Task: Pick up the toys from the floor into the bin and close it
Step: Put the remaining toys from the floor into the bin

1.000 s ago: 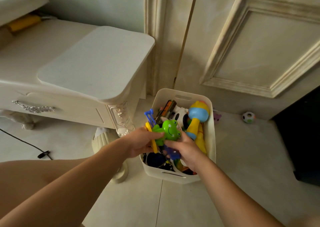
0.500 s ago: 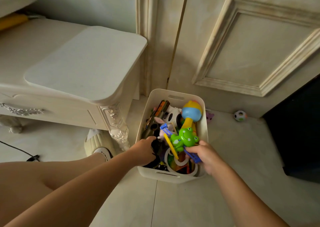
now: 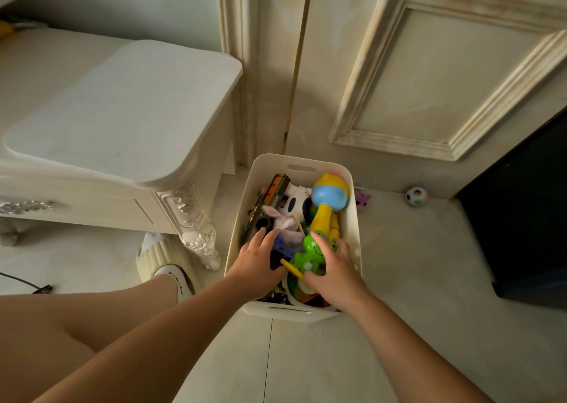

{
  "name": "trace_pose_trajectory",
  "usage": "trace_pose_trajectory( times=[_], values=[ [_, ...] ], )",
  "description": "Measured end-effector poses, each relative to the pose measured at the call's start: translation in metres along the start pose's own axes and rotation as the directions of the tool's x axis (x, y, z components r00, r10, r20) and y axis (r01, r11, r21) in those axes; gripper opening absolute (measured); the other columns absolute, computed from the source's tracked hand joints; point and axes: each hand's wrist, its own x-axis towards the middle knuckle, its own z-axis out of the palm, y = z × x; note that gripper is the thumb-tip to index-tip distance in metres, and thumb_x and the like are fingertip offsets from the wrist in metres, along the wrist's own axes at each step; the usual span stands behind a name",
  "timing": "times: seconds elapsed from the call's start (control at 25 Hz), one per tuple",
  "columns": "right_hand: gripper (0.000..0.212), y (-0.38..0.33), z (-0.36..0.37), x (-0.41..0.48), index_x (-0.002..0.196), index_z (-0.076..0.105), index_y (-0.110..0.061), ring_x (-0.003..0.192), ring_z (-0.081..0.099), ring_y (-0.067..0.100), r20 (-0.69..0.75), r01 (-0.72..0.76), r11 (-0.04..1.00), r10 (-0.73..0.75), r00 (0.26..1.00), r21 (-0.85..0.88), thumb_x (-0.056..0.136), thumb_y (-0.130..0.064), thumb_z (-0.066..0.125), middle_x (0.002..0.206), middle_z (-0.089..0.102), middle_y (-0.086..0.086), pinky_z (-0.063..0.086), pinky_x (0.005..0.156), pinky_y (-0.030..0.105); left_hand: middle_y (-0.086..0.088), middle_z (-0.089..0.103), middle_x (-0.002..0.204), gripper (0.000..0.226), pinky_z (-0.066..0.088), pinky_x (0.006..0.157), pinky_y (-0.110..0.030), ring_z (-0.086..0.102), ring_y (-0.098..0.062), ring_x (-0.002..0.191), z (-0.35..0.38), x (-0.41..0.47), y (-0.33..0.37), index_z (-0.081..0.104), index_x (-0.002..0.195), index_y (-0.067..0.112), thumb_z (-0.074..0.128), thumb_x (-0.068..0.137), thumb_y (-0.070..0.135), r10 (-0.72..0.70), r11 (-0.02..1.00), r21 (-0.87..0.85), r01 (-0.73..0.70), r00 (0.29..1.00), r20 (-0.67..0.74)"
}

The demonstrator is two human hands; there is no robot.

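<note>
A white plastic bin [image 3: 353, 187] stands on the floor by the door, packed with several toys. Among them are a yellow and blue rattle [image 3: 329, 192], a black and white plush [image 3: 296, 203] and a small grey bunny [image 3: 283, 223]. My right hand [image 3: 333, 267] lies over a green frog toy [image 3: 310, 253] at the bin's near end, fingers curled around it. My left hand [image 3: 256, 264] presses flat on dark toys in the bin's near left part. A spotted ball [image 3: 416, 196] and a small purple toy [image 3: 363, 200] lie on the floor beyond the bin.
A cream carved dresser [image 3: 122, 120] stands left of the bin, its leg [image 3: 196, 233] close to the bin wall. My foot in a white sock [image 3: 171, 275] is beside that leg. A dark cabinet [image 3: 527, 212] fills the right side. A black cable [image 3: 30, 286] lies at far left.
The green frog toy has gone down from above the bin into its near end, with my right hand still on it. My left hand let go of it and moved onto the toys at the left.
</note>
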Motion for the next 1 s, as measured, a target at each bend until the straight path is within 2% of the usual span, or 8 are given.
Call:
trace_pose_trajectory(
  times=[0.08,0.2,0.28,0.4,0.52,0.64,0.84,1.0],
  values=[
    [0.074,0.003,0.004,-0.001,0.144,0.025,-0.047,0.132,0.038,0.024,-0.022,0.012,0.999,-0.013,1.000,-0.032,0.083,-0.043,0.066,0.145,0.025,0.002,0.043,0.103,0.038,-0.007,0.020,0.159,0.070,0.029,0.115,-0.042,0.026,-0.033,0.143,0.000,0.002,-0.003,0.028,0.147,0.030,0.060,0.086,0.041,0.021,0.999,0.032,-0.020,1.000,-0.015],
    [0.070,0.007,-0.005,0.004,0.141,0.032,-0.045,0.124,0.045,0.021,0.033,-0.017,0.997,0.014,0.999,0.082,0.082,-0.040,0.069,0.137,0.032,0.000,0.043,0.095,0.028,0.000,0.040,0.150,0.046,0.034,0.109,-0.035,0.039,-0.024,0.136,-0.009,0.006,-0.003,0.054,0.133,0.029,0.060,0.088,0.038,0.132,0.991,0.043,-0.126,0.976,-0.171],
    [0.063,0.009,-0.009,0.005,0.138,0.037,-0.046,0.121,0.047,0.019,0.062,-0.022,0.996,0.017,0.998,0.089,0.083,-0.041,0.067,0.136,0.034,-0.001,0.041,0.092,0.025,0.002,0.046,0.146,0.035,0.034,0.108,-0.032,0.044,-0.020,0.132,-0.011,0.010,-0.005,0.063,0.125,0.027,0.057,0.092,0.035,0.139,0.990,0.058,-0.131,0.974,-0.178],
    [0.059,0.010,0.000,0.006,0.139,0.038,-0.046,0.126,0.044,0.023,0.054,-0.035,0.999,0.034,0.998,0.019,0.085,-0.045,0.064,0.138,0.033,0.001,0.040,0.103,0.032,0.003,0.039,0.152,0.039,0.032,0.111,-0.033,0.040,-0.020,0.136,-0.006,0.008,-0.010,0.052,0.135,0.032,0.049,0.097,0.034,0.109,0.983,0.153,-0.098,0.992,-0.068],
    [0.060,0.015,0.020,0.003,0.144,0.024,-0.050,0.139,0.027,0.027,0.058,-0.046,0.994,0.052,0.997,-0.102,0.092,-0.047,0.053,0.152,0.022,0.002,0.032,0.111,0.041,0.000,0.025,0.158,0.048,0.036,0.109,-0.041,0.033,-0.028,0.140,0.003,0.001,-0.012,0.031,0.145,0.042,0.044,0.099,0.033,0.103,0.949,0.294,-0.111,0.994,0.044],
    [0.058,0.016,0.030,0.005,0.146,0.016,-0.049,0.145,0.014,0.028,0.084,-0.087,0.984,0.101,0.991,-0.155,0.096,-0.048,0.045,0.160,0.008,0.002,0.028,0.112,0.045,-0.004,0.016,0.160,0.051,0.039,0.107,-0.045,0.032,-0.034,0.140,0.005,0.004,-0.011,0.020,0.146,0.046,0.040,0.099,0.038,0.024,0.918,0.392,-0.050,0.997,0.071],
    [0.060,0.005,0.028,-0.002,0.149,0.017,-0.043,0.145,0.016,0.029,0.012,-0.020,0.982,0.022,1.000,-0.189,0.097,-0.044,0.046,0.161,0.006,0.004,0.031,0.112,0.043,-0.008,0.024,0.154,0.061,0.040,0.108,-0.044,0.038,-0.034,0.136,0.001,0.009,-0.008,0.022,0.148,0.041,0.050,0.094,0.033,-0.100,0.926,0.374,0.055,0.990,0.101],
    [0.053,0.017,-0.004,-0.026,0.149,0.031,-0.027,0.145,0.025,0.021,-0.120,0.040,0.999,-0.036,0.992,0.032,0.099,-0.027,0.047,0.158,0.021,0.006,0.026,0.113,0.026,-0.008,0.040,0.143,0.059,0.042,0.106,-0.043,0.045,-0.032,0.129,-0.022,-0.001,0.018,0.036,0.144,0.029,0.055,0.089,0.022,-0.050,0.967,0.254,0.035,0.997,0.052]
  ],
)
